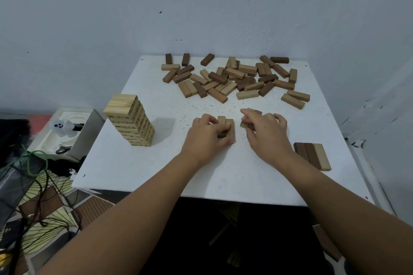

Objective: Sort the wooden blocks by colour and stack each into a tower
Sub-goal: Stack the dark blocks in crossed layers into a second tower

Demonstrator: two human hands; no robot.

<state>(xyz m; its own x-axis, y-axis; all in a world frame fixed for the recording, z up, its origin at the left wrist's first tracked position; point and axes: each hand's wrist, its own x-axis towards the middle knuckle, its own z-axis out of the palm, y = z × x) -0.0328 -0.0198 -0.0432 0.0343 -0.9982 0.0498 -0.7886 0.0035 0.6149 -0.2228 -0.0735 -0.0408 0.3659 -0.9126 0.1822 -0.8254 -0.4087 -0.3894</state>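
- While the left hand [209, 134] grips mid-brown blocks [225, 128] at the table's [143, 163] centre, the right hand [266, 128] clutches more; loose blocks [232, 78] lie behind.
- Risk: a left elbow swing could topple the pale tower [129, 118]; colours may mix.

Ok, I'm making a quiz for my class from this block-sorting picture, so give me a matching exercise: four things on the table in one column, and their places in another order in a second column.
Things:
1. pale tower
2. loose pile of blocks
3. flat row of blocks
4. left hand

Places:
A. far half of the white table, near the wall
B. near right corner of the table
C. left side of the table, standing upright
D. middle of the table, gripping light brown blocks

Pairs: 1-C, 2-A, 3-B, 4-D
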